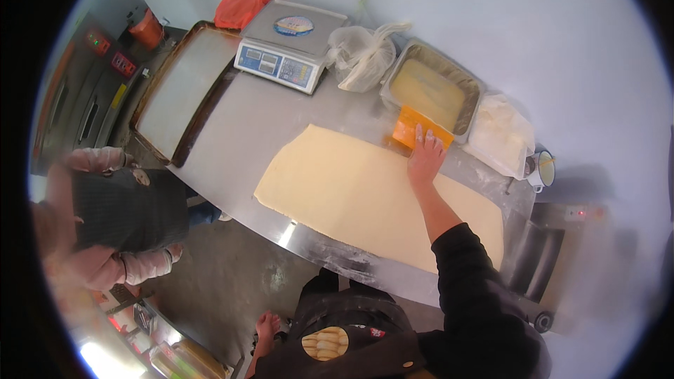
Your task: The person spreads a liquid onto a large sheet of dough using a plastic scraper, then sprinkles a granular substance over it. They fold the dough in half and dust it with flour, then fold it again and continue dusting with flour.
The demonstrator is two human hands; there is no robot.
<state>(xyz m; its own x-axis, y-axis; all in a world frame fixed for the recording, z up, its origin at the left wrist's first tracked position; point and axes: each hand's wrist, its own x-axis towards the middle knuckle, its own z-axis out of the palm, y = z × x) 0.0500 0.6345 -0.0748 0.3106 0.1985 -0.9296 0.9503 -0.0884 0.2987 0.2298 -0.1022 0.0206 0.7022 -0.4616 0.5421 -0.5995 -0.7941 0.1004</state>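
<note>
One dough sheet point(344, 186), centre; one orange scraper point(406, 128) above it.
Right hand point(426, 156), right of centre, fingers closed on the scraper by one tub point(472, 100); left hand point(267, 325), lower centre, loosely curled, seemingly empty.

Nothing was legible: the front panel point(276, 67) of the scale point(289, 43) and the oval label point(293, 26) atop it seemed too blurred.

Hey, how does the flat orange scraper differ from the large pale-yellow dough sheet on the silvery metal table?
The flat orange scraper is far smaller than the large pale-yellow dough sheet. The scraper is bright orange, the dough sheet pale yellow. The right hand holds the scraper, while the dough sheet lies spread on the table. Both look thin.
</note>
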